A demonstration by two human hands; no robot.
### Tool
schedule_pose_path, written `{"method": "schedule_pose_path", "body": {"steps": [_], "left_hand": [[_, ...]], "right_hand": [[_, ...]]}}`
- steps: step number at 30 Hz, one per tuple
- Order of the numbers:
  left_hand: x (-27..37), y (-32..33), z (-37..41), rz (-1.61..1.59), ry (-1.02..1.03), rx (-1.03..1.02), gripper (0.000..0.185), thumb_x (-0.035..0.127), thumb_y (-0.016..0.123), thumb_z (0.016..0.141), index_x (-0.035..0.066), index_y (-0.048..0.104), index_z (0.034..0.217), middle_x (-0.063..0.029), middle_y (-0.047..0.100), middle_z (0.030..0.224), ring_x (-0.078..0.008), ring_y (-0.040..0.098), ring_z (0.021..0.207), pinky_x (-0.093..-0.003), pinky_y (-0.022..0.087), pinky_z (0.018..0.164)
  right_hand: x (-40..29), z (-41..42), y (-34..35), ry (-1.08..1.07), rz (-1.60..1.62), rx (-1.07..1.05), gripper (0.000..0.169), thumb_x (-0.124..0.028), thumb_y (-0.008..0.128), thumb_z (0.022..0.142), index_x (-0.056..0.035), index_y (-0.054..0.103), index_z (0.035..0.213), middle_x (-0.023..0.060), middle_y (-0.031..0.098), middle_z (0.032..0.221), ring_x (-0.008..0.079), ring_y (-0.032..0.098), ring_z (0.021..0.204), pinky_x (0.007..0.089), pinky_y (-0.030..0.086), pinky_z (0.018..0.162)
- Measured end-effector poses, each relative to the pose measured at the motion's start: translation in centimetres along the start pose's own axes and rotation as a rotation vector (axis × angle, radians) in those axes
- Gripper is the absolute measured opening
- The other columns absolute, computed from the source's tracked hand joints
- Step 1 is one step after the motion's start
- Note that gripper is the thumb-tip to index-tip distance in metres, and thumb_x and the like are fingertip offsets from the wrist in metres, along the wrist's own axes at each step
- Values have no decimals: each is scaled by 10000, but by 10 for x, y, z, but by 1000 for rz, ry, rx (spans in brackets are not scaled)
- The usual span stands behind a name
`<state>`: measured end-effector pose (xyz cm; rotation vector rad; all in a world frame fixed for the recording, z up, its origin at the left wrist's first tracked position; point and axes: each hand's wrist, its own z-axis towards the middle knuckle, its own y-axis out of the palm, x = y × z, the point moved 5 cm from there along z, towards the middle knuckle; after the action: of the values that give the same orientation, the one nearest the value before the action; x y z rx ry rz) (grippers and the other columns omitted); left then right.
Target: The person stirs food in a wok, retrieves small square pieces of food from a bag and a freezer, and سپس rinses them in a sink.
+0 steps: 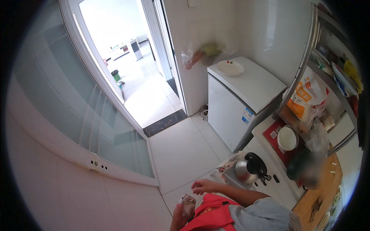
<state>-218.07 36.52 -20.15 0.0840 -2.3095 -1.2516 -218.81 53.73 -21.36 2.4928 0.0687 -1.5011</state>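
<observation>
A clear plastic bag with brownish contents (188, 200) is held upright in my left hand (180, 214), low in front of the red apron (212, 212). Just above and to the right, my right hand (203, 186) hovers with its fingers curled but apart, holding nothing that I can see. It does not touch the bag. Beyond my right forearm stands a steel kettle (244, 171) with a black handle, beside some bagged items (228, 165).
A white chest freezer (225, 106) bears an oval plate (230, 68). Along the right run a counter with a white bowl (287, 138), a wooden board (326, 192) and a rack with bags. A sliding glass door (86, 104) stands at the left, beside a dark threshold (165, 122).
</observation>
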Motion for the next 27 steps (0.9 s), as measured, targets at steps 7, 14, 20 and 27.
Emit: {"method": "schedule_pose_path", "body": {"steps": [7,14,20,27], "left_hand": [[50,8,50,-71,79,140,454,364,490,795,26,436,1094,-103,516,1024,-220,519,903,-329,422,790],[121,18,181,-198,39,84,391,288,453,840,64,413,1158,-92,472,1136,-224,453,1040,-320,375,884],[193,66,270,-29,67,83,394,275,442,849,54,396,1173,-100,435,1178,-236,405,1091,-339,339,928],[221,100,375,51,-81,45,387,330,409,856,59,428,1131,-89,489,1095,-210,466,998,-316,371,869]], "right_hand": [[-53,53,-187,-139,326,508,215,-224,541,801,-51,510,924,68,582,806,138,567,681,267,480,599],[-136,37,-451,-556,655,1323,169,-215,462,835,-55,451,889,78,560,741,148,558,600,252,482,503],[-160,36,-571,-585,936,1492,256,-232,437,851,20,477,827,92,533,655,193,549,553,283,509,523],[-155,20,-625,-572,766,1645,256,-188,434,832,53,516,859,162,577,715,227,571,505,306,469,396]]}}
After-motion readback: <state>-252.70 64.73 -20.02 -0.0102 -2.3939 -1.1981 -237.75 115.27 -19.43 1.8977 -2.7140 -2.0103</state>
